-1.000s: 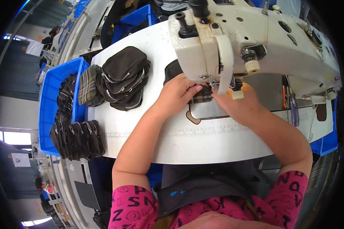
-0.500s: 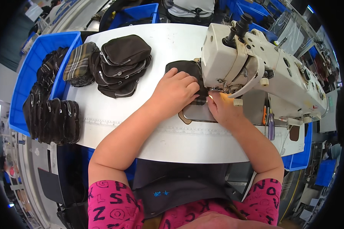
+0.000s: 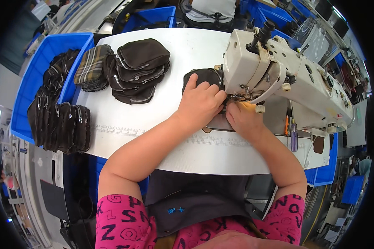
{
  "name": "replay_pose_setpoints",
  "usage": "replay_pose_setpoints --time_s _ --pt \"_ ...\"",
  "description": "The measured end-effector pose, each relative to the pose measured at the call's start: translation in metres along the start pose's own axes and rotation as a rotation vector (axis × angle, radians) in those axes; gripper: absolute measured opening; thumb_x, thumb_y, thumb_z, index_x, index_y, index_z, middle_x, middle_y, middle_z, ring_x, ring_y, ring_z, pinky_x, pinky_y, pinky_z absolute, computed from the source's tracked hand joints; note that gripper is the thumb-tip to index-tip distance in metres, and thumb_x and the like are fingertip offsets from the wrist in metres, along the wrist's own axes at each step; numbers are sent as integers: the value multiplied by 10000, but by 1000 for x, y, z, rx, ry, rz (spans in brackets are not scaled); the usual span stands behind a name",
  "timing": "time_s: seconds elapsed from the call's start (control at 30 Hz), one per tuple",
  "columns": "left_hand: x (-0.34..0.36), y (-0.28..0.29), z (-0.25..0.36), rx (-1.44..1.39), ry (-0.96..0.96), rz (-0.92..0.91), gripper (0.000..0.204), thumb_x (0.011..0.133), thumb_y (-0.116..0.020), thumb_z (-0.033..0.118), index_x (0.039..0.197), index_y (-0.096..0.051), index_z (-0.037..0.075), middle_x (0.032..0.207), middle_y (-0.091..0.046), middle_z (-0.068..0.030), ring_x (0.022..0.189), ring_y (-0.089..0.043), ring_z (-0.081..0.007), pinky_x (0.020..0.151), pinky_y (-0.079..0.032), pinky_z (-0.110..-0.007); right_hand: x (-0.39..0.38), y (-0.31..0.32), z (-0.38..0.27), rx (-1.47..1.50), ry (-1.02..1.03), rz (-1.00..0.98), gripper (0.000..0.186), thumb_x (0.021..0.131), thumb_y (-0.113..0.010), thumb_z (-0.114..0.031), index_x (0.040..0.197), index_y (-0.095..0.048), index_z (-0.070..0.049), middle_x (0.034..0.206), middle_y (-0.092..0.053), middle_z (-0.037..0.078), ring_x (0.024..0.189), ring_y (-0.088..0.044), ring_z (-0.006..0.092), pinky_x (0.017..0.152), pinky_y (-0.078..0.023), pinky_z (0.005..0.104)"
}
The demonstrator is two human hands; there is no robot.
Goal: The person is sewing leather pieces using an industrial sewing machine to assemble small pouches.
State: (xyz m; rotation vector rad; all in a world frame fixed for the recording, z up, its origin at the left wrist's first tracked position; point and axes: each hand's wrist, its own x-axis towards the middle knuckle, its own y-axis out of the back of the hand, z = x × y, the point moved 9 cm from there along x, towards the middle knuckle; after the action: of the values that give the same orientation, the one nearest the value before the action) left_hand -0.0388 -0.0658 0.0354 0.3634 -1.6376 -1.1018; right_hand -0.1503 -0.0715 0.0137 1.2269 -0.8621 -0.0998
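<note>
Dark pouch (image 3: 207, 76) at the sewing machine (image 3: 242, 58), blue bin (image 3: 69, 88) at left.
The left hand (image 3: 200, 103), index extended, others curled, lies over the pouch; the right hand (image 3: 243, 116) bends near it, both grips unclear. Dark pouches (image 3: 59, 69) fill the bin.

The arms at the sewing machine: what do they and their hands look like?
They are a person's. The short, bright pink sleeves are printed with dark letters; the forearms, left hand and right hand are bare, with no gloves or bracelets visible.
</note>
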Motion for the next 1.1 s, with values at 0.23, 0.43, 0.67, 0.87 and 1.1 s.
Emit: replay_pose_setpoints --time_s 0.23,0.43,0.67,0.87,1.1 --pt "4 -12 -13 -284 37 -142 283 755 -816 228 994 -698 133 923 -606 -25 941 -602 -236 960 -464 -438 1 3 -1 98 99 128 162 773 -724 -132 792 -563 -141 724 -553 -4 655 -634 185 523 -505 351" --pt "1 -24 -42 -865 91 -417 331 979 -690 239 1298 -728 162 1144 -659 -81 1130 -563 -292 1014 -473 -397 4 12 -8 96 125 132 123 766 -687 -68 805 -579 -113 729 -559 10 665 -636 194 550 -514 344" --pt "17 -35 -27 -710 82 -717 273 970 -694 211 1237 -746 194 1191 -673 -57 1156 -565 -287 1024 -490 -400 -4 11 -6 26 149 137 161 712 -678 -51 838 -594 -108 756 -559 13 670 -632 206 554 -500 336" --pt "11 -45 -33 -739 113 -615 194 927 -738 154 1118 -745 123 1188 -677 -65 1222 -569 -282 1011 -511 -410 -6 -1 -5 31 145 53 174 730 -678 -71 889 -618 -108 827 -610 14 707 -655 212 562 -499 355" --pt "10 -49 -38 -949 232 -592 185 932 -741 103 1114 -756 74 1148 -701 -97 1053 -669 -276 934 -535 -369 -18 9 -7 93 128 -18 139 851 -683 -134 972 -667 -66 670 -597 26 568 -612 239 506 -457 375"
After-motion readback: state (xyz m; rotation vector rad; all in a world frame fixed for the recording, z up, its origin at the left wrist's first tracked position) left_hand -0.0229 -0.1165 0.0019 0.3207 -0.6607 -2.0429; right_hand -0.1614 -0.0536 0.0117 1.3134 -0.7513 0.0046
